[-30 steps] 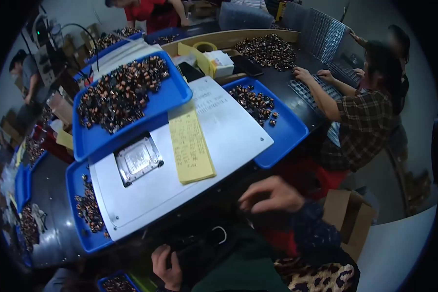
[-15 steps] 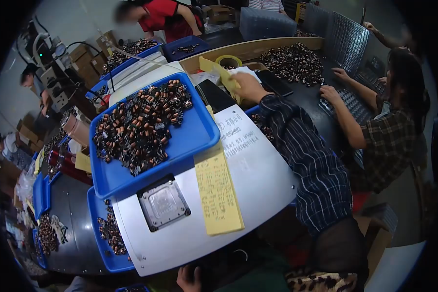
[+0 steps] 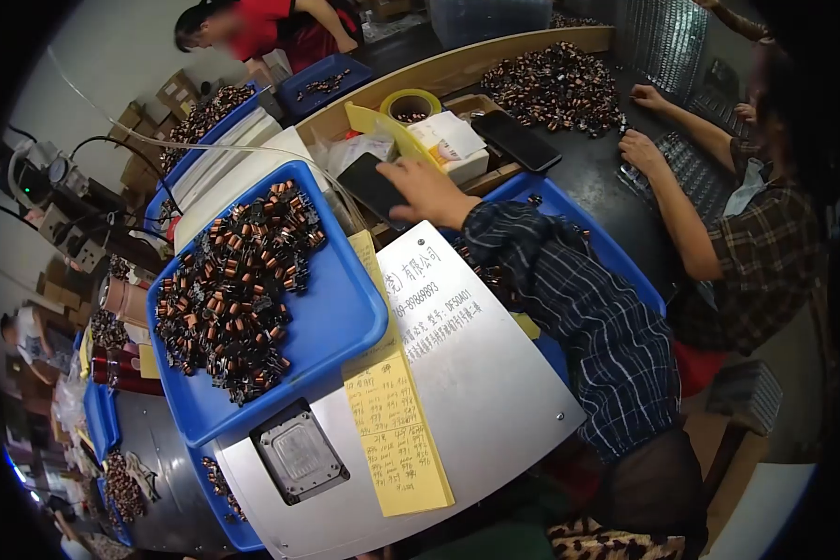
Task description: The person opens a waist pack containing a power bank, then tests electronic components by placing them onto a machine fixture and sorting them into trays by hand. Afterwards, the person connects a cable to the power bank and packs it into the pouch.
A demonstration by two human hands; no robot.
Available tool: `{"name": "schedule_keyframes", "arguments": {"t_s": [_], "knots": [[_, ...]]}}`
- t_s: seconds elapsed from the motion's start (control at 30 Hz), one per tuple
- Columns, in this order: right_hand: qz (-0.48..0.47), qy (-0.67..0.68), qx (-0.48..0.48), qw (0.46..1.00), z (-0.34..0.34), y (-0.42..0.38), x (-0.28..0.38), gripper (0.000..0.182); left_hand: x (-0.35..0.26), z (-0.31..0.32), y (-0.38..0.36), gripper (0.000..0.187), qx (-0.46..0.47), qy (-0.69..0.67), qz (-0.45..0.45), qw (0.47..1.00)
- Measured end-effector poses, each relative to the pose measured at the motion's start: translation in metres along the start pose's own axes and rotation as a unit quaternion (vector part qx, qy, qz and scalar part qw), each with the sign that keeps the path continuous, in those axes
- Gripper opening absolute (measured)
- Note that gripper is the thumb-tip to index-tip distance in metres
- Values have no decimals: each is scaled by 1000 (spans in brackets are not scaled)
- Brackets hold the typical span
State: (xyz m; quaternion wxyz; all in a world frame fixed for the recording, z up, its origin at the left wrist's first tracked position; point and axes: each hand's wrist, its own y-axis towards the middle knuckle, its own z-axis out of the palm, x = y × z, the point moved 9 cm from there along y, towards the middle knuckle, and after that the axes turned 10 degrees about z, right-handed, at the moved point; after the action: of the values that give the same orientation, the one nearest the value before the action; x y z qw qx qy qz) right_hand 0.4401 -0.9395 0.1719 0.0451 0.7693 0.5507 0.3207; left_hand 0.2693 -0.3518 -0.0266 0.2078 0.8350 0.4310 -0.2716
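My right hand (image 3: 429, 193) reaches over a black phone (image 3: 371, 189), its fingers stretched out and apart near the phone's right edge. Just behind the hand stand a yellow card (image 3: 383, 126) and a small white box with paper on top (image 3: 455, 140). My sleeved forearm crosses a blue tray of small parts (image 3: 607, 257). In front lies a white metal machine cover (image 3: 495, 392) with printed characters. A yellow handwritten note sheet (image 3: 397, 439) rests on it, partly under a blue tray (image 3: 336, 359) piled with copper-wound parts (image 3: 238, 289). My left hand is out of sight.
A second black phone (image 3: 518, 140) lies behind the right hand, near a roll of yellow tape (image 3: 411, 106). Loose parts form a heap (image 3: 555, 89) against a wooden edge. At the right, a co-worker's hands (image 3: 644, 154) handle parts; another person (image 3: 280, 33) bends over at the back.
My right hand has moved from the yellow card and white paper toward the nearer black phone. The view has shifted, and my left hand, at the bottom edge before, has left it.
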Motion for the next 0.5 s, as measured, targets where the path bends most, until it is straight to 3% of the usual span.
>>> {"name": "schedule_keyframes", "arguments": {"t_s": [0.07,0.1,0.2,0.23,0.33,0.4,0.47,0.5], "knots": [[25,-139,47,989,30,-3,-5,72,-1,-3,1,46,3,9,4,1000],[105,-70,133,983,43,2,-20,84,-1,-4,4,46,5,12,7,1000],[164,14,173,971,56,10,-33,90,0,-5,11,45,17,15,15,1000],[159,-29,130,978,54,12,-30,91,1,-3,13,44,20,15,17,1000],[199,-16,120,973,58,17,-26,92,1,0,23,43,26,12,25,999],[193,0,84,978,49,25,-30,86,4,-2,31,42,31,13,31,999],[168,109,-19,980,22,36,-36,92,7,-3,39,41,35,11,36,999],[253,339,71,904,16,35,-39,87,9,-2,42,41,38,9,38,999]]}}
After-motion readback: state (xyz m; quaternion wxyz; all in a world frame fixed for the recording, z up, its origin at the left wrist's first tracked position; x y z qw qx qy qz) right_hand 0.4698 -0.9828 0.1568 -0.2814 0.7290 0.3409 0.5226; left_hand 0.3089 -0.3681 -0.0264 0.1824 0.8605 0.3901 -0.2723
